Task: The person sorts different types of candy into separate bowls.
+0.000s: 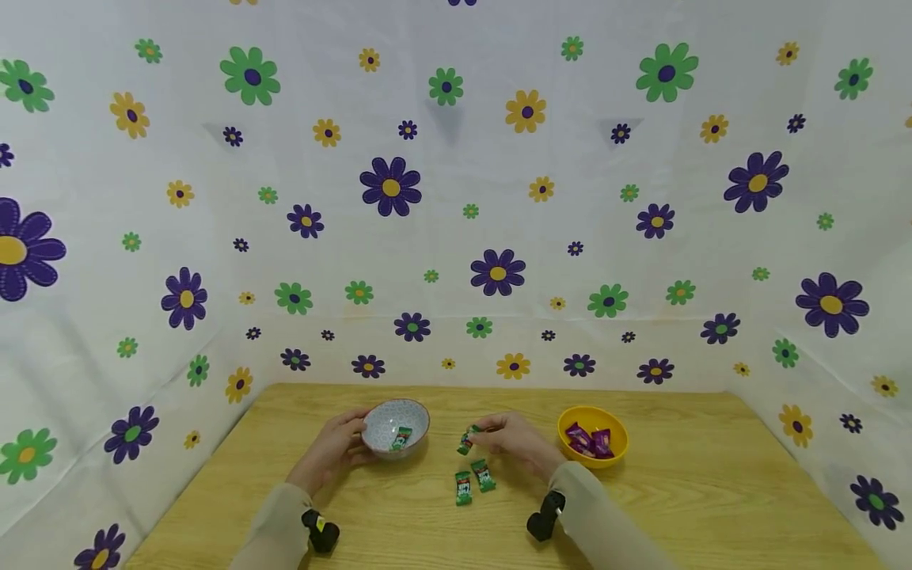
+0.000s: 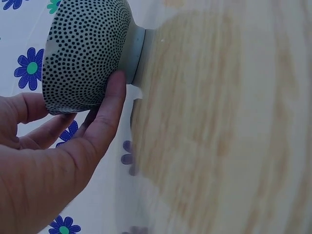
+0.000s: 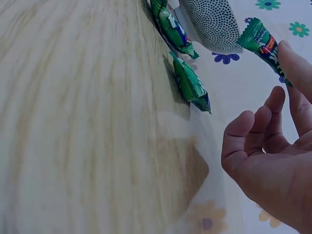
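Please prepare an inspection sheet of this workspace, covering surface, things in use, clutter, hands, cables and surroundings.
Surface: yellowish, wood-grained table.
Job's things: round, pale, dark-dotted bowl with one small green foil-like packet inside; two matching loose packets lying on the table; another, the held packet.
Clutter: round yellow bowl containing purple packets, beyond the right hand.
Hands: left hand grips the dotted bowl; right hand pinches the held packet above the table.
Cables: nothing seen.
Surroundings: white sheeting printed with purple, green and yellow flowers.
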A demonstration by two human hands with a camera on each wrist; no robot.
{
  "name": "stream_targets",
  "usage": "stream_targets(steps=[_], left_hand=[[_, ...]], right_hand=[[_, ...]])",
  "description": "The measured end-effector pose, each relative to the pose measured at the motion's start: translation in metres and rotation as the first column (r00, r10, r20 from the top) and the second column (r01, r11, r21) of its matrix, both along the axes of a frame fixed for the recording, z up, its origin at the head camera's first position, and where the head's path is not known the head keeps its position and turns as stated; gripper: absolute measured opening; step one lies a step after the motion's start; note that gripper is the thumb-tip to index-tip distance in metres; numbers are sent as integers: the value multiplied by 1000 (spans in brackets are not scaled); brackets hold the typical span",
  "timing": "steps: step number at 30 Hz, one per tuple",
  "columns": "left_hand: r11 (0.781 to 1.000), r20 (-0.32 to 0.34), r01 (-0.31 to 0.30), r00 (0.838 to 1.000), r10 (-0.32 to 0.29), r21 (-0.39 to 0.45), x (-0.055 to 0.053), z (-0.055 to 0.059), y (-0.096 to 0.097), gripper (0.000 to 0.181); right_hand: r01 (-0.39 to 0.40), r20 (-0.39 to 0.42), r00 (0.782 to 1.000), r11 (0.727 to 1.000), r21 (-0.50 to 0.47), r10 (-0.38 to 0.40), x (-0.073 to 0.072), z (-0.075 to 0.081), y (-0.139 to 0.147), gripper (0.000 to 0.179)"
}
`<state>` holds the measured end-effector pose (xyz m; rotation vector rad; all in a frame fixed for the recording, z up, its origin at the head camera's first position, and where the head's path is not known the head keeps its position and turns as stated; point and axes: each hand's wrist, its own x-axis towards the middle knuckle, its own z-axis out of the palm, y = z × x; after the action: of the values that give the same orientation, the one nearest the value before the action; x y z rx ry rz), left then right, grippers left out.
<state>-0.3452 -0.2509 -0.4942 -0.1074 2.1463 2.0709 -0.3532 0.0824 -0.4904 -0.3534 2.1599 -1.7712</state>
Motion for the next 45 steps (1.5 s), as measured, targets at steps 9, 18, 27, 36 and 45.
stream_targets(steps=[9,18,27,36,45], left_hand=[[1000,5,-8,1000,8,-8,2,4,2,47],[1000,-2,4,1000,-4,-4,0,6,3,47],[1000,5,1,1000,0,-29,1,4,1,46],[999,-2,11,1000,-11,-31,1,5,2,47],[1000,-5,13,1000,-13,-27,2,4,2,47]], right_hand=[[12,53,999,998,-59,-9,-2,0,-12,32],[48,79,996,995,-89,-41,1,9,-38,35],[52,109,994,974,-218,-29,4,17,-60,39],[86,125,991,965,-246,-57,0,22,-79,38],[122,155,984,969,-215,-90,0,18,-90,37]])
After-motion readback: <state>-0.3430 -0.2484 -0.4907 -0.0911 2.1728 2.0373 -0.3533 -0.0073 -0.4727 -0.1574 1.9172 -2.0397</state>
